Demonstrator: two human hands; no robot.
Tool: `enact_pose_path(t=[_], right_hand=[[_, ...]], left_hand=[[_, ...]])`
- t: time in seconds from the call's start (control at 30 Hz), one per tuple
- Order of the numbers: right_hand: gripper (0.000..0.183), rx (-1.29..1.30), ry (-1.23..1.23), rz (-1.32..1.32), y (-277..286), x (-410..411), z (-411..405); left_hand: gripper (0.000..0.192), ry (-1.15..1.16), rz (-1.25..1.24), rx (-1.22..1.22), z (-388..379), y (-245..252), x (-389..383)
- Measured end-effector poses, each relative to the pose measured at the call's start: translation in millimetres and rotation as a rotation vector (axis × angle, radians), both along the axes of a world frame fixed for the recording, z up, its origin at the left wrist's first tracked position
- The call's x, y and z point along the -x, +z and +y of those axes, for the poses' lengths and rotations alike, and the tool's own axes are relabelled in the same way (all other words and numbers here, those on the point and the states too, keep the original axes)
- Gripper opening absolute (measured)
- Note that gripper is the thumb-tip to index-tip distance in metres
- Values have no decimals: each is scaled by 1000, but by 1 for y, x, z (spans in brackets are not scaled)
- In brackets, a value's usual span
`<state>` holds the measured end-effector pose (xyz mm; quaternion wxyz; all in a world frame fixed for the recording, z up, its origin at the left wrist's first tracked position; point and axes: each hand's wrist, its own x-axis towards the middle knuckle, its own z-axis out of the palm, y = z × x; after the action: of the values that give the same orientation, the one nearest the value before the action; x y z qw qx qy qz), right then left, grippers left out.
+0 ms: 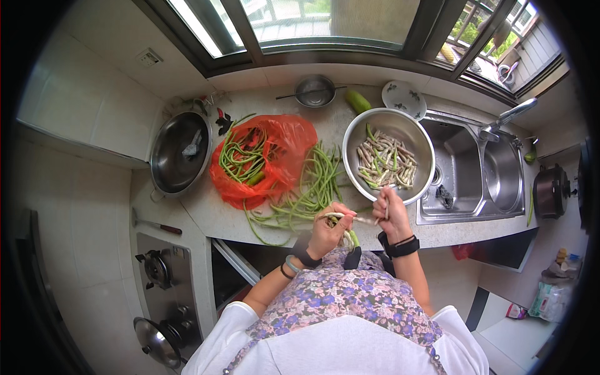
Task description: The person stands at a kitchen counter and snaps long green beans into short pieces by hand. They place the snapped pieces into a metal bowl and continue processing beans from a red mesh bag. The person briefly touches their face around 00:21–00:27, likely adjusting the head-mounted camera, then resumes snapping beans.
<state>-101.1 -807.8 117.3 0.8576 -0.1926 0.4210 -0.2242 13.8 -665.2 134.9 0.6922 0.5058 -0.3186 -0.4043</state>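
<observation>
My left hand point(328, 232) grips a few pale long beans point(349, 241), whose ends hang below it in front of the apron. One bean stretches from it to my right hand point(393, 215), which has its fingers closed around the bean's other part at the near rim of a steel bowl point(349, 164). Inside the bowl lie many short pieces of pale and green bean point(386, 161). Left of the bowl, loose green long beans point(323, 173) spread over the counter. More beans stick out of a red plastic bag point(290, 136), with a short green vegetable point(255, 178) at its opening.
A double steel sink point(452, 145) with a faucet point(506, 119) adjoins the bowl on the right. Behind stand a small metal bowl point(315, 91), a green gourd point(357, 101) and patterned plates point(403, 99). A wok point(180, 154) is at left, above a gas stove point(171, 276).
</observation>
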Motion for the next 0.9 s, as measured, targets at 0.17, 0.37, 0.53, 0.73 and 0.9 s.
enact_pose_path(t=[0.17, 0.37, 0.53, 0.73, 0.9], right_hand=[[20, 578, 622, -31, 18, 9, -2], [17, 479, 934, -18, 39, 8, 0], [24, 901, 1067, 162, 43, 7, 12], [19, 433, 730, -215, 27, 2, 23], [26, 186, 254, -359, 8, -9, -7]], left_hand=[[9, -67, 96, -3, -9, -2, 4], [10, -1, 146, -82, -3, -14, -5], [14, -32, -43, -75, 7, -28, 7], [14, -78, 876, 84, 5, -24, 26], [20, -91, 1123, 157, 23, -25, 7]])
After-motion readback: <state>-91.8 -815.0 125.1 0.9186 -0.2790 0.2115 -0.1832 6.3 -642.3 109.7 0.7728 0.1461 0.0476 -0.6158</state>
